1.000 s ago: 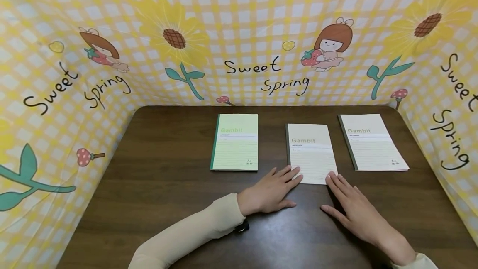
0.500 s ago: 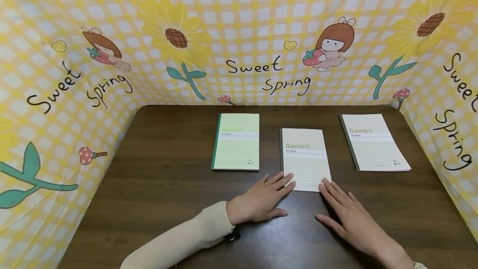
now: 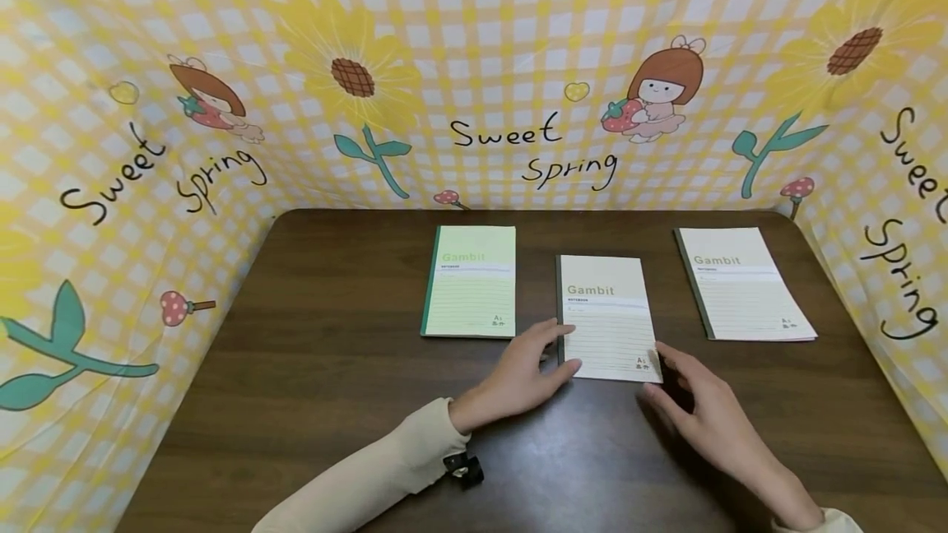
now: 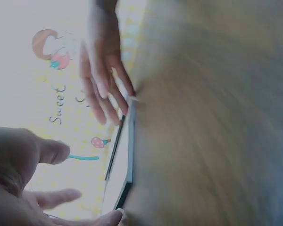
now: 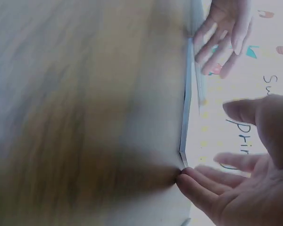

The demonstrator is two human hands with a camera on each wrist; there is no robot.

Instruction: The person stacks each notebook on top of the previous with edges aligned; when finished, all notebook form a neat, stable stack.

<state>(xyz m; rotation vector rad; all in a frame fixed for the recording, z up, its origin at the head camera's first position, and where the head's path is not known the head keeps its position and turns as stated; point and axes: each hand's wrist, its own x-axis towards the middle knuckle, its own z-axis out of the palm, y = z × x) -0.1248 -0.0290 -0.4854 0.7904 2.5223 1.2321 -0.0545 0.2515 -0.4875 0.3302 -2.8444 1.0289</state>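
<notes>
A white notebook (image 3: 606, 336) with a dark grey spine lies flat on the brown table, between my two hands. My left hand (image 3: 522, 373) is at its left edge, index finger and thumb reaching over the cover near the lower left corner. At the opposite lower corner is my right hand (image 3: 707, 414), fingertips beside the right edge and thumb by the front edge. In the right wrist view, fingertips (image 5: 185, 178) touch the notebook's corner (image 5: 183, 157). The left wrist view shows spread fingers, one fingertip (image 4: 115, 215) at the spine side.
A green notebook (image 3: 474, 282) lies to the left and another white notebook (image 3: 744, 285) to the right, both farther back. The table (image 3: 311, 368) is walled in by yellow checked cloth (image 3: 489, 48). A small black device (image 3: 464, 469) is strapped at the left wrist.
The middle notebook has slid towards me and slightly left, then stopped. Both hands have come off the top of its front corners to its two sides.
</notes>
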